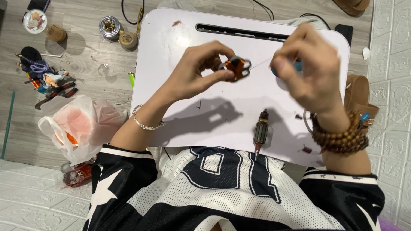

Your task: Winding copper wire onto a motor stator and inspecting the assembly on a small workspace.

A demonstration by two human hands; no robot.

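Observation:
My left hand [201, 70] pinches a small motor stator [236, 67] wound with copper wire, held above the white lap table [171, 51]. My right hand [306, 70] is raised beside it, blurred, fingers closed on a small blue object [297, 66]. A thin wire [262, 63] stretches from that hand to the stator. On the table near my chest lies a motor armature [260, 133] with a copper winding and shaft.
A white plastic bag [77, 126] sits on the floor to the left, with pliers and tools [47, 81] beyond it. A metal coil part [110, 26] and a brown tape roll [128, 39] lie by the table's far left corner. A brown sandal [358, 96] is on the right.

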